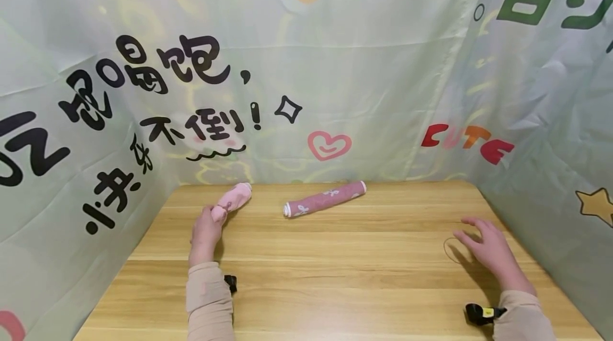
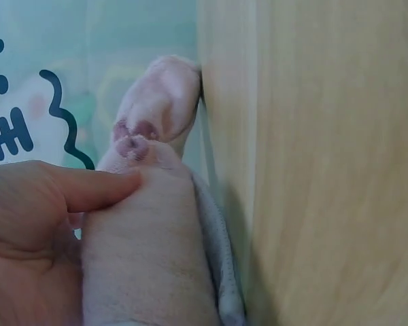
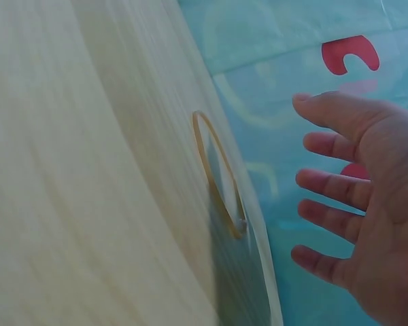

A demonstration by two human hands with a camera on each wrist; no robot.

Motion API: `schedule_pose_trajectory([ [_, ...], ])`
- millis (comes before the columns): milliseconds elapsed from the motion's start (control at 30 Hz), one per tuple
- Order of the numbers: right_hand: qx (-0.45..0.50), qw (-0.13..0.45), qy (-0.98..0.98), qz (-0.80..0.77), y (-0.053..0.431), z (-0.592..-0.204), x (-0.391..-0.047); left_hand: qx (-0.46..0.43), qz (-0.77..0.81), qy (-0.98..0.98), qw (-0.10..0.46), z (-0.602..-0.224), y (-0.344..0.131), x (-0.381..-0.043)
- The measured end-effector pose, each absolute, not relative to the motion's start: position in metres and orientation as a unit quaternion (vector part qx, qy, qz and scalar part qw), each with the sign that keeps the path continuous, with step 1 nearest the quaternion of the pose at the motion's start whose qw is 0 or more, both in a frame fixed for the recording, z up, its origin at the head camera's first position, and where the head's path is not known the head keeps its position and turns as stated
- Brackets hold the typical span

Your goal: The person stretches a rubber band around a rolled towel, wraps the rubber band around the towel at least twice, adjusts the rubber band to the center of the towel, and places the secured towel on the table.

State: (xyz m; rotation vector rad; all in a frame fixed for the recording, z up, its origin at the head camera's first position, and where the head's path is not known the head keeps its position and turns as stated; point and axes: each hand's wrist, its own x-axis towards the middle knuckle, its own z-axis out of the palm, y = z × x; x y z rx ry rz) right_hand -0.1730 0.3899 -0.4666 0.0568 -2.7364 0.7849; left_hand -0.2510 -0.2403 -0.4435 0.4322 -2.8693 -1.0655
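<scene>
At the left of the table, my left hand (image 1: 207, 232) holds the near end of a soft pink rolled cloth (image 1: 237, 197) with darker spots. The left wrist view shows the thumb (image 2: 105, 190) laid across this fuzzy roll, and a pale flap hangs along its side. My right hand (image 1: 495, 250) hovers over the right side with nothing in it, fingers spread and slightly bent. Beneath its fingertips a thin tan rubber band (image 3: 205, 166) lies on the wooden table.
A second roll of cloth, mauve with white motifs (image 1: 318, 202), lies at the back middle of the wooden table (image 1: 335, 277). Printed fabric walls (image 1: 373, 91) close off the back and both sides. Each wrist carries a black camera mount (image 1: 479, 314).
</scene>
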Motion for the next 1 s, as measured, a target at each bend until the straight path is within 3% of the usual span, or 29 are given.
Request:
schedule_pose_trajectory([
  [400, 0.011, 0.111, -0.958, 0.265, 0.397, -0.465, -0.172, 0.128, -0.352, -0.927, -0.003, -0.442, -0.241, -0.242],
  [1000, 0.014, 0.114, -0.956, 0.269, 0.404, -0.469, -0.170, 0.157, -0.318, -0.935, -0.014, -0.430, -0.231, -0.246],
])
